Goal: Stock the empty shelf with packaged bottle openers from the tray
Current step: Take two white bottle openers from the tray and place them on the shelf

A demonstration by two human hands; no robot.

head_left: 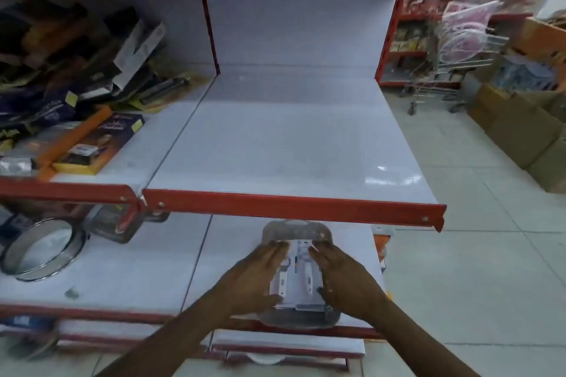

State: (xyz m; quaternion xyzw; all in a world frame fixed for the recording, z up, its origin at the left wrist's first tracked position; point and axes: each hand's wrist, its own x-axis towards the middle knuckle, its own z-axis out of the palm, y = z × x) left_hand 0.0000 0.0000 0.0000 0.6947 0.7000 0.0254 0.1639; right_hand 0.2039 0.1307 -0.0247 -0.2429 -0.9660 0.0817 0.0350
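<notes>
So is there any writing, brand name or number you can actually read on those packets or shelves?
None can be read.
White carded bottle opener packs in the clear plastic tray, between left hand and right hand: print too blurred.
Yellow-edged purple box on the left shelf: label and artwork blurred.
Dark heaped packets behind it: lettering unreadable.
Red shelf edge strip: no text visible.

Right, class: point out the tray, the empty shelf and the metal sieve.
tray (pixel 294 231): head view, far rim.
empty shelf (pixel 291 144): head view, bare white middle.
metal sieve (pixel 18 268): head view, near rim.
</notes>
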